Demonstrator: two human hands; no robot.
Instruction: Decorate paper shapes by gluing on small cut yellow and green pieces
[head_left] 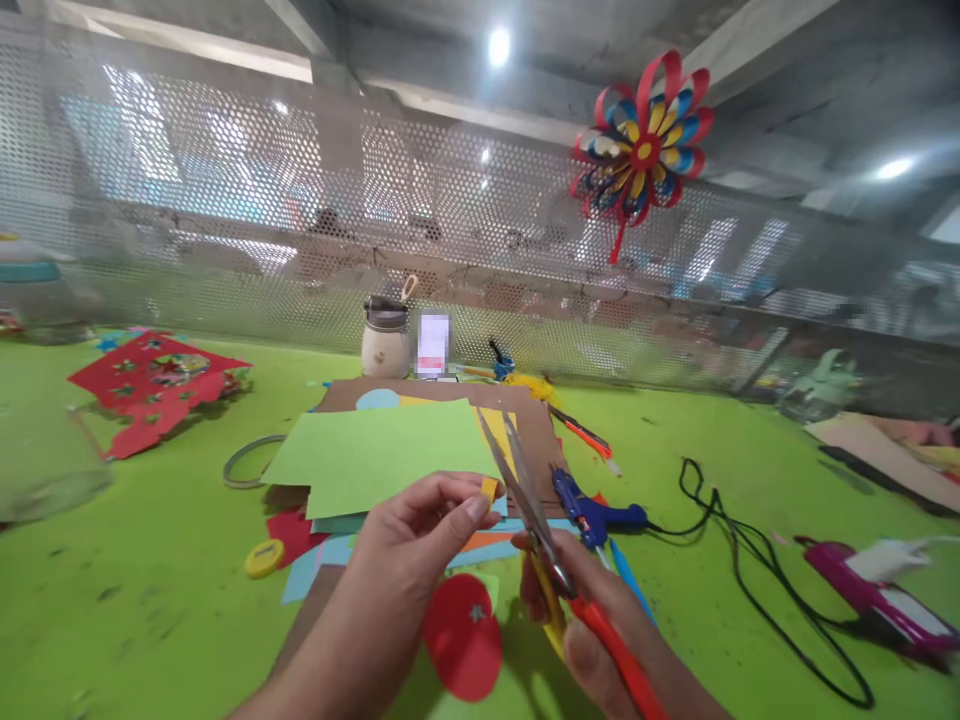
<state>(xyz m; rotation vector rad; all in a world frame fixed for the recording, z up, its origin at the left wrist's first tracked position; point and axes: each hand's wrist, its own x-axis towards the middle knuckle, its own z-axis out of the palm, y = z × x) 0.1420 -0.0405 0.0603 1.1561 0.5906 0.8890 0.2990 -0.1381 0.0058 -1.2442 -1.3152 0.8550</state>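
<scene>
Between the thumb and fingers of my left hand (420, 545) is a small piece of yellow paper (489, 490). My right hand (600, 620) grips a pair of scissors (536, 525) with red and yellow handles, the blades slightly apart and pointing away from me. The blade tips lie just right of the yellow piece. Below and between my hands lies a red paper circle (463, 640) with a small silver star on it. Under and beyond my left hand, light green paper sheets (382, 450) rest on brown board (536, 430).
A blue glue gun (596, 510) with a black cord lies at right, near a purple power strip (877, 595). A yellow tape roll (265, 559) and red paper scraps (161, 380) are at left. A jar (386, 340) stands behind; a paper flower (645, 150) hangs above.
</scene>
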